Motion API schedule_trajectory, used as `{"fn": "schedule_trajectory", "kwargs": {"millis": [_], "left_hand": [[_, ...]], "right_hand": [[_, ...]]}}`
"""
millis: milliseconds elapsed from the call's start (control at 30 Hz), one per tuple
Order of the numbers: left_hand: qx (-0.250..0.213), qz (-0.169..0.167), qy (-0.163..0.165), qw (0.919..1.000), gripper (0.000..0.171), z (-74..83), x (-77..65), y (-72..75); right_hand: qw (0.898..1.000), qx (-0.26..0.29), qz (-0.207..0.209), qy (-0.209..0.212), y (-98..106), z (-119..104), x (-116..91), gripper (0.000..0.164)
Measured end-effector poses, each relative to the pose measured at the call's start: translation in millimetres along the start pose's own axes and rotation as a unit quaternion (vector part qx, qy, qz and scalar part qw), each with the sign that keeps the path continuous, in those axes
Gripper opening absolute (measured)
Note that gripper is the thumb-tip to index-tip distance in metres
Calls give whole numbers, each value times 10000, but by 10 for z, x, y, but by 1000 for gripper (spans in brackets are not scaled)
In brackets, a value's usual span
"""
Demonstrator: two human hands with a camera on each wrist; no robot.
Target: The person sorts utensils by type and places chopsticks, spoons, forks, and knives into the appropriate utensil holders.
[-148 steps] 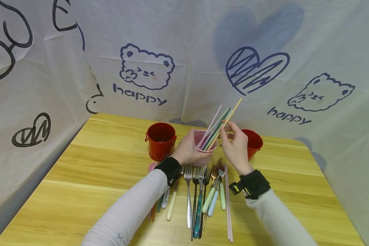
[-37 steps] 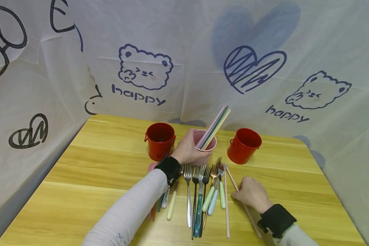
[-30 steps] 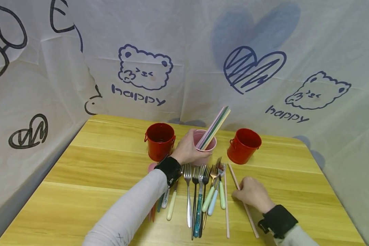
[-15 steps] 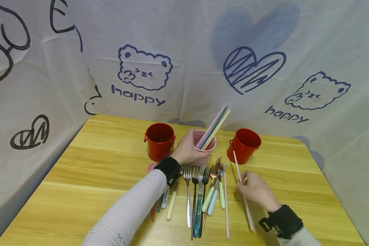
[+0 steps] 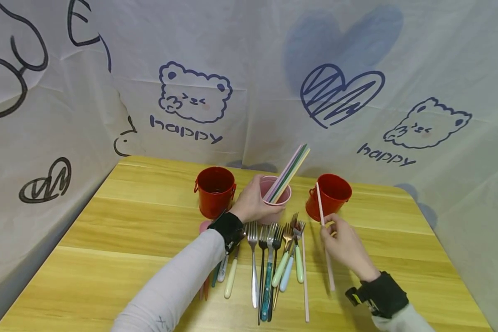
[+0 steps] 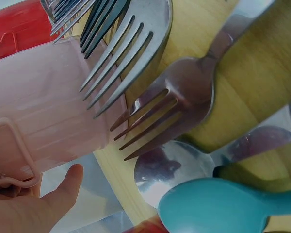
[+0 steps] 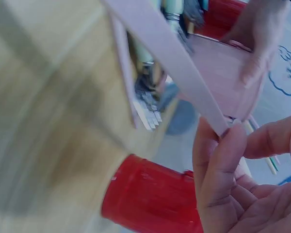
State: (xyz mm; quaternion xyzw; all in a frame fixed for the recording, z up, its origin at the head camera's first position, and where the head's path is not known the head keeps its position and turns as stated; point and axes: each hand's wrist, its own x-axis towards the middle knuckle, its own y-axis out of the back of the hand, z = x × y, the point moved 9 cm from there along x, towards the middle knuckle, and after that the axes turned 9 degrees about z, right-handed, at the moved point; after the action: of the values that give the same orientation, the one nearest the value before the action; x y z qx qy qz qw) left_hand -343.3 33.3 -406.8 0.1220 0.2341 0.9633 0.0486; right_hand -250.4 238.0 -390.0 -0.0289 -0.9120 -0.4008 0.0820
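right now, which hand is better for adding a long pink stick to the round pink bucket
Probably the right hand: it pinches a pink stick, while the left hand grips the pink bucket.

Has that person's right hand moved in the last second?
Yes, forward: in the head view, the right hand has come closer to the red bucket on the right.

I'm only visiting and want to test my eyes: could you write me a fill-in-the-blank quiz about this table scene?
The left hand grips a ____ bucket.
The other buckets are both ____.
The hand pinching a long pink stick is the ____ one.
The word under each drawn bear is ____.

Missing words: pink; red; right; happy.
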Motion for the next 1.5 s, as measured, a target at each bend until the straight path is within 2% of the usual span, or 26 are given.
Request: {"fn": "schedule_trajectory", "kwargs": {"millis": [333, 533, 633, 767, 900, 1100, 1200, 1300, 1367, 1433, 1500], "left_hand": [[26, -14, 80, 10000, 87, 9, -22, 23], [43, -35, 62, 10000, 88, 17, -22, 17], [75, -23, 45, 10000, 88, 6, -21, 14], [110, -11, 53, 9999, 89, -8, -18, 10], [78, -29, 48, 10000, 88, -7, -14, 7], [49, -76, 64, 9999, 88, -2, -13, 2], [81, -88, 110, 9999, 88, -8, -18, 0], [75, -92, 102, 9999, 88, -2, -21, 2], [60, -91, 68, 9999, 88, 7, -24, 7], [40, -93, 2, 9999, 88, 23, -28, 11], [47, -88, -78, 9999, 88, 35, -27, 14]], "right_hand": [[9926, 789, 615, 693, 147, -415, 186, 14], [9803, 1145, 1120, 1157, 293, -697, 345, 14], [9735, 1296, 1367, 1300, 412, -919, 392, 14], [9650, 1516, 1591, 1430, 486, -1061, 491, 17], [9536, 1729, 1881, 1595, 495, -1053, 613, 21], [9203, 2523, 2288, 1923, 483, -1142, 635, 20], [9119, 2596, 2398, 2086, 419, -1142, 634, 21], [9130, 2569, 2381, 2094, 321, -1089, 640, 22], [9192, 2479, 2308, 2008, 243, -1034, 648, 23], [9307, 2316, 2176, 1813, 153, -957, 660, 25], [9475, 1931, 2015, 1561, 54, -863, 674, 28]]}}
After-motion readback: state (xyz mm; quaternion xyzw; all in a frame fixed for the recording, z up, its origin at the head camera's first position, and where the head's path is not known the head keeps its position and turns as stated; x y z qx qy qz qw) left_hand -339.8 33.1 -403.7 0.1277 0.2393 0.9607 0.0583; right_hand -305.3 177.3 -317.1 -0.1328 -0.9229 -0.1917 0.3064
